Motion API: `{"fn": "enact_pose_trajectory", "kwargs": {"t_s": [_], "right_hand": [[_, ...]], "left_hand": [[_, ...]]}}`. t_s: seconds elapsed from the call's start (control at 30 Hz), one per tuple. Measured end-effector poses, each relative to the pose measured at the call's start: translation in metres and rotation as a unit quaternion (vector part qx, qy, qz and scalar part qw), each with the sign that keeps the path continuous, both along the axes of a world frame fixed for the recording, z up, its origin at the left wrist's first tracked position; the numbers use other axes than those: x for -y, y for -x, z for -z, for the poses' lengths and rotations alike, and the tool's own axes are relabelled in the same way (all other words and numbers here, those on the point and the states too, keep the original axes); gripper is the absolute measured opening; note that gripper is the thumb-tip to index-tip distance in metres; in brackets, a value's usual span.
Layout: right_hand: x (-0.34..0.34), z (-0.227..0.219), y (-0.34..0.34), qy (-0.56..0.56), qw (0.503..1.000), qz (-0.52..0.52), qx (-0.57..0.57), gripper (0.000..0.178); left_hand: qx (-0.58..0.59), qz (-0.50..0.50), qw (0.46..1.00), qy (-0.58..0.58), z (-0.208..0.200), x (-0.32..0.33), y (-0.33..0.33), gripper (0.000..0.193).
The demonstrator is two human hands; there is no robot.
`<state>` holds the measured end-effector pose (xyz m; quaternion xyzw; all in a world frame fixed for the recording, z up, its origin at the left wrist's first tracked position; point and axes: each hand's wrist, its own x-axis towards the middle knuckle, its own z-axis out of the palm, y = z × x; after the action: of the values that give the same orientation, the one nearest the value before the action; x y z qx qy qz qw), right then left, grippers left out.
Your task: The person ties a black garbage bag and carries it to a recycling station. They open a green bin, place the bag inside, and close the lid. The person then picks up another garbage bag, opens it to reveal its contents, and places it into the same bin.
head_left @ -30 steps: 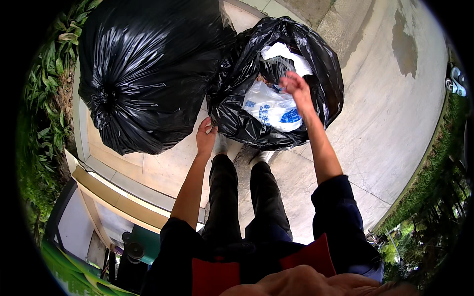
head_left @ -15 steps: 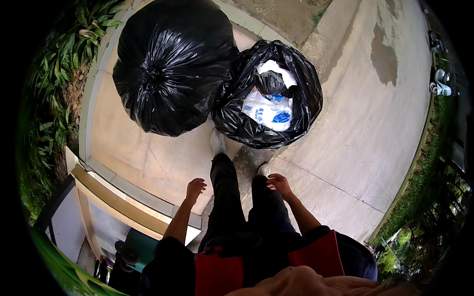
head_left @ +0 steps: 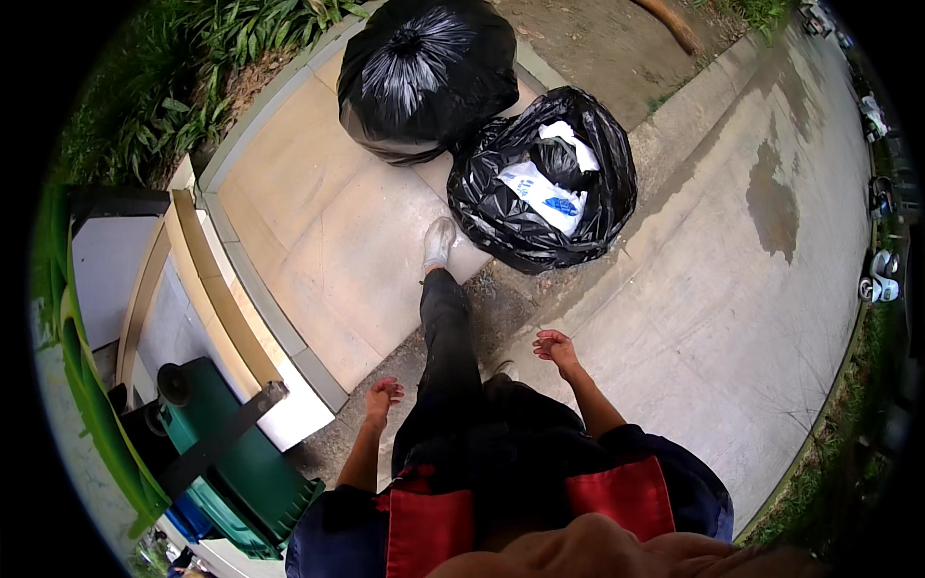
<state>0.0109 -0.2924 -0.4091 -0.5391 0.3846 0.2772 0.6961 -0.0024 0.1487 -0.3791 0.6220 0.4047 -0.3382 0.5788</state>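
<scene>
My left hand (head_left: 384, 398) hangs beside my left thigh, fingers loosely bent and holding nothing. In front of my right leg, my right hand (head_left: 555, 350) is open too, touching nothing. Ahead of my feet stands an open black garbage bag (head_left: 482, 207), its rim spread wide. White plastic bags (head_left: 547, 197) with blue print and a small black bundle (head_left: 564, 164) lie inside it. Against its far left side rests a large, full black garbage bag (head_left: 424, 77), gathered at the top. Both bags are beyond the reach of my hands at this moment.
My left shoe (head_left: 439, 243) is on the beige tiled slab (head_left: 318, 250), near the open bag. A green wheeled bin (head_left: 246, 472) lies at the lower left, beside a low wall (head_left: 226, 299). Plants (head_left: 222, 58) line the far left; concrete pavement (head_left: 694, 318) stretches right.
Both garbage bags now appear farther off, the full one shifted up and right. More of the green bin shows. My right hand has moved slightly forward; my left hand sits a little lower.
</scene>
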Motion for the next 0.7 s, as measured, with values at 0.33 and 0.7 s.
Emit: {"fn": "enact_pose_trajectory", "kwargs": {"t_s": [0.33, 0.7], "right_hand": [[0.125, -0.008, 0.315, 0.156, 0.959, 0.035, -0.236, 0.013], [-0.038, -0.043, 0.243, 0.099, 0.992, -0.078, 0.008, 0.017]], "left_hand": [[-0.118, -0.01, 0.992, -0.045, -0.099, -0.054, 0.36, 0.017], [0.178, -0.103, 0.978, 0.023, -0.099, -0.075, 0.362, 0.019]]}}
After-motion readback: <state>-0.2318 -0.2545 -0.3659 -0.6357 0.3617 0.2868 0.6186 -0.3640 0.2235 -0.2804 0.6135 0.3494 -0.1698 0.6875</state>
